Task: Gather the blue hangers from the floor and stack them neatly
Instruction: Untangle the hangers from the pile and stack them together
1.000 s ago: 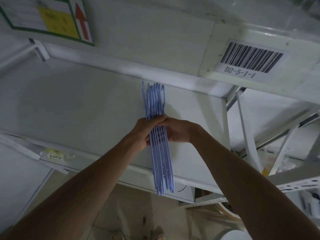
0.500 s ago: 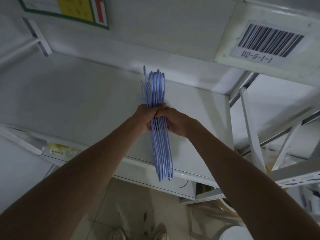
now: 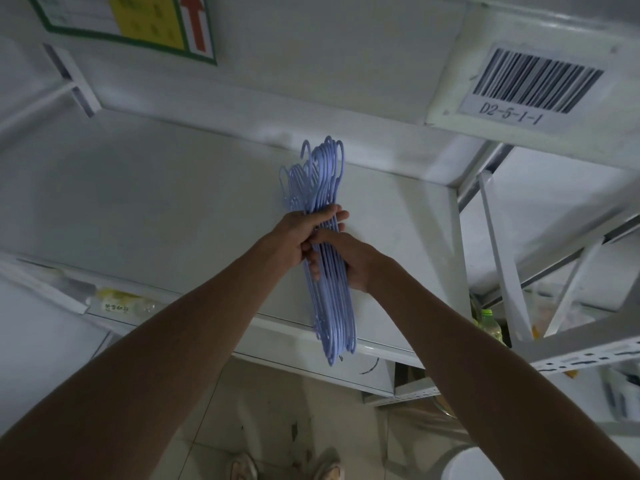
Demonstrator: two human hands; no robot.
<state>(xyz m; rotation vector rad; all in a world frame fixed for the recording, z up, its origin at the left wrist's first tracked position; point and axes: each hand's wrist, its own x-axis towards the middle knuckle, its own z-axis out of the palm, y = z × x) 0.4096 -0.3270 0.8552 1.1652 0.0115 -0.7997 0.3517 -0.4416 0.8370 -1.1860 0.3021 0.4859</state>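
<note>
- Blue hangers (image 3: 329, 258): one tight bundle, edge-on, held on end over the white shelf (image 3: 145, 202); hooks up near the shelf's back edge, lower ends hanging past its front lip.
- Since a second ago: bundle lifted slightly and tipped, hooks fanning a little to the left instead of sitting flush; shelf-contact not discernible.
- Left hand (image 3: 301, 237): clenched round the middle of the bundle, fingers wrapped across it.
- Right hand (image 3: 349, 258): grasping the same bundle just below, thumb on the near side, touching the left.
- Reading: gathering looks finished, no loose hangers visible on the floor (image 3: 263, 410); squaring-up under way, hooks yet to be evened.
- Outward: barcode label (image 3: 530, 84) marked D2-5-1-1 on the upper beam; green-bordered sign (image 3: 138, 22) with red arrow at top left.
</note>
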